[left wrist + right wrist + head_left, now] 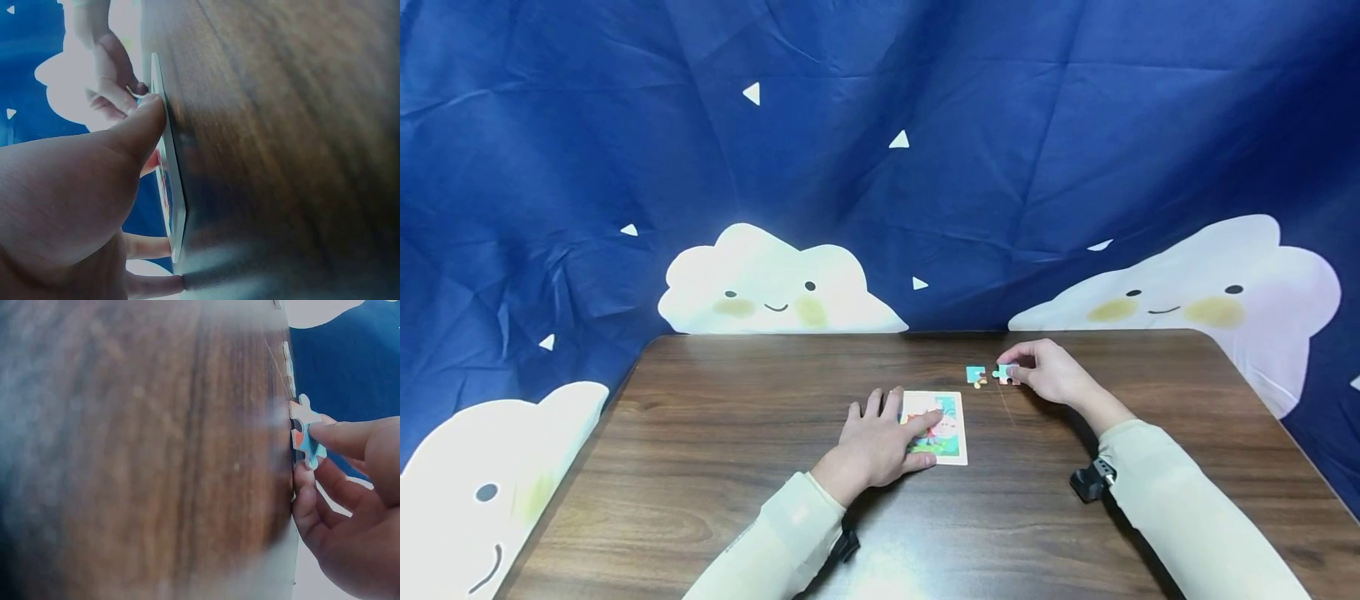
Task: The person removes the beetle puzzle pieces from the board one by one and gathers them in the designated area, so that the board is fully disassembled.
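Note:
My left hand [874, 443] rests on a puzzle board [953, 457] with a pale border and a colourful picture, its fingers spread across the left part and covering some of it. Seen edge-on in the left wrist view, the thin board [177, 200] lies under the thumb. Farther back on the right, my right hand [1051, 375] pinches a jigsaw piece [308, 428] between thumb and fingers; it is blue-green with some red and tilts up from the table in the right wrist view. Just left of it lies another blue-green jigsaw piece [974, 373] on the tabletop.
Brown wood-grain table [737, 500] with rounded far corners. Directly behind its back edge hangs a dark blue cloth [850, 167] printed with white clouds and small triangles. A thin light-coloured strand [1006, 404] lies near the right hand.

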`<move>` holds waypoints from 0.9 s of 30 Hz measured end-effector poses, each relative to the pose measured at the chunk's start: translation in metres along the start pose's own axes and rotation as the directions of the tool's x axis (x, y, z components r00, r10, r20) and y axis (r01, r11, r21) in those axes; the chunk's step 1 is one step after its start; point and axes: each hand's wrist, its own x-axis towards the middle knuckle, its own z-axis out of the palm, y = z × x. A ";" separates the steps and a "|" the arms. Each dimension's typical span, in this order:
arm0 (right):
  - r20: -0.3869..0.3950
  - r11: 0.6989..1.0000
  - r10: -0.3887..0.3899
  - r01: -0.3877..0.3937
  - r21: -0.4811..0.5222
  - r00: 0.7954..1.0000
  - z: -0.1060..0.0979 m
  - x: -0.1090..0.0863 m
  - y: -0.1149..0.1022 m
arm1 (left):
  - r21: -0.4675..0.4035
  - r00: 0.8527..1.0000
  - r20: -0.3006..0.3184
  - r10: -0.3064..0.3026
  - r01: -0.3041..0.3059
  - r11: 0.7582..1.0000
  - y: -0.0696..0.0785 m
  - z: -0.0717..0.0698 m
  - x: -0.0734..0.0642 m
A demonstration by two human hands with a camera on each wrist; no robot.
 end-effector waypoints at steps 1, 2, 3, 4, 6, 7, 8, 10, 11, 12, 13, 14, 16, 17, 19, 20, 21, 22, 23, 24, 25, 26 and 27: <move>0.004 1.000 0.001 -0.001 -0.003 1.000 0.000 0.000 0.000 | -0.001 1.000 -0.001 0.001 -0.001 1.000 0.000 0.000 0.000; 0.004 1.000 -0.002 0.002 -0.006 1.000 0.000 0.001 0.001 | -0.001 1.000 -0.002 0.001 -0.001 1.000 0.000 0.001 0.000; 0.003 1.000 -0.003 0.003 -0.011 1.000 0.001 0.001 0.001 | -0.001 1.000 -0.004 0.001 -0.001 1.000 0.000 0.001 0.001; 0.002 1.000 -0.007 0.007 -0.014 1.000 0.001 0.002 0.001 | 0.000 1.000 -0.006 0.001 -0.001 1.000 -0.001 0.001 0.001; -0.006 0.999 -0.015 0.015 -0.031 1.000 0.001 0.002 0.001 | 0.002 1.000 -0.011 0.001 -0.001 1.000 -0.001 0.001 0.001; -0.010 0.999 -0.020 0.019 -0.037 1.000 0.001 0.002 0.001 | 0.003 1.000 -0.013 0.002 -0.002 1.000 0.000 0.001 0.000; -0.015 0.999 -0.023 0.022 -0.043 1.000 0.002 0.003 0.002 | 0.003 1.000 -0.014 0.002 -0.002 1.000 0.000 0.001 0.000; -0.021 0.998 -0.027 0.026 -0.050 0.999 0.002 0.003 0.002 | 0.001 1.000 -0.011 0.002 -0.002 1.000 0.000 0.000 0.000; -0.023 0.998 -0.030 0.028 -0.053 0.999 0.002 0.003 0.003 | 0.000 1.000 -0.010 0.003 -0.003 1.000 0.000 0.001 0.000; -0.024 0.998 -0.030 0.029 -0.050 0.999 0.003 0.002 0.003 | -0.001 1.000 -0.009 0.003 -0.003 1.000 0.000 0.001 0.000; -0.025 0.999 -0.028 0.027 -0.042 0.999 0.003 0.002 0.003 | -0.001 1.000 -0.006 0.004 -0.004 1.000 0.000 0.001 0.000; -0.026 0.999 -0.025 0.024 -0.039 0.999 0.003 0.002 0.004 | 0.000 1.000 -0.005 0.003 -0.003 1.000 0.000 0.001 0.000; -0.021 0.999 -0.015 0.014 -0.040 1.000 0.003 0.001 0.004 | 0.005 1.000 -0.002 0.003 -0.003 1.000 0.000 0.001 0.001; -0.018 0.999 -0.010 0.009 -0.045 1.000 0.002 0.001 0.004 | 0.007 1.000 -0.003 0.003 -0.003 1.000 0.000 0.001 0.001; -0.010 0.998 -0.004 0.003 -0.058 1.000 0.002 0.001 0.002 | 0.010 1.000 -0.002 0.003 -0.003 1.000 0.000 0.001 0.001; -0.006 0.998 -0.004 0.003 -0.068 1.000 0.001 0.001 0.002 | 0.011 1.000 -0.003 0.003 -0.003 1.000 0.000 0.000 0.001; -0.003 0.997 -0.005 0.004 -0.079 1.000 0.001 0.002 0.002 | 0.012 1.000 -0.003 0.003 -0.003 1.000 0.000 0.000 0.001; 0.001 0.996 -0.008 0.008 -0.087 1.000 0.001 0.002 0.002 | 0.010 1.000 -0.004 0.003 -0.003 1.000 0.000 0.000 0.001; 0.005 0.996 -0.011 0.011 -0.092 1.000 0.001 0.002 0.001 | 0.008 1.000 -0.005 0.003 -0.003 1.000 0.000 0.000 0.001; 0.008 0.995 -0.017 0.017 -0.097 1.000 0.001 0.002 0.001 | 0.006 1.000 -0.005 0.003 -0.003 1.000 0.000 0.000 0.001; 0.011 0.995 -0.021 0.022 -0.101 1.000 0.001 0.002 0.001 | 0.003 1.000 -0.004 0.002 -0.002 1.000 0.000 0.000 0.001; 0.016 0.994 -0.026 0.027 -0.105 1.000 0.001 0.003 0.002 | 0.001 1.000 -0.004 0.002 -0.002 1.000 0.000 0.000 0.001; 0.020 0.994 -0.026 0.028 -0.107 0.999 0.001 0.003 0.002 | 0.000 1.000 -0.004 0.001 -0.001 1.000 0.000 0.000 0.001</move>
